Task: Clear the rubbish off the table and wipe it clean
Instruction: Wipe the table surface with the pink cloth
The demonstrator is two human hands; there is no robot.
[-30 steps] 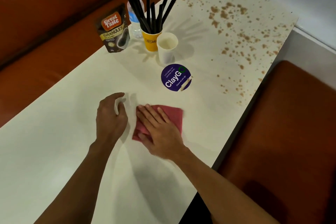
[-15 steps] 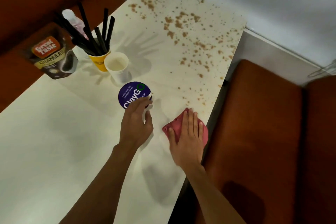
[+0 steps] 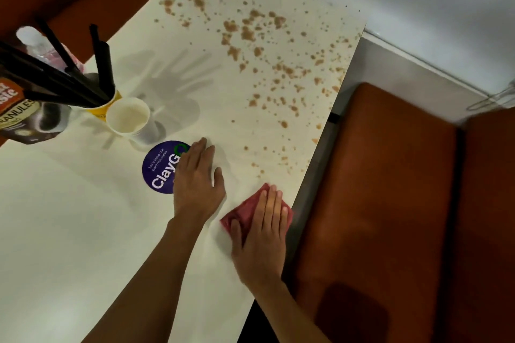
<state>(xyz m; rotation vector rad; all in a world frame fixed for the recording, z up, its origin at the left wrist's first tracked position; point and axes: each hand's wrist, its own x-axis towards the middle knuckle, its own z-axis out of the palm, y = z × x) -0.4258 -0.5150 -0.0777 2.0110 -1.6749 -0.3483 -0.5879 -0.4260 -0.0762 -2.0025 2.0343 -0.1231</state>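
Note:
A folded red cloth (image 3: 245,210) lies on the white table (image 3: 69,231) close to its right edge. My right hand (image 3: 260,237) presses flat on the cloth with straight fingers. My left hand (image 3: 196,181) rests flat on the table beside it, covering part of a round purple ClayGo sticker (image 3: 161,168). Brown crumbs and spill spots (image 3: 250,42) are scattered over the far half of the table, the nearest just beyond the cloth.
At the left stand a white paper cup (image 3: 128,118), a yellow cup of black straws (image 3: 103,103), a coffee granules pouch (image 3: 25,117) and a plastic bottle (image 3: 36,42). Orange bench seats (image 3: 390,203) run along the table's right side.
My right hand slid the cloth from mid-table to the right edge. My left hand moved forward onto the purple sticker and flattened. My view shifted towards the crumbs.

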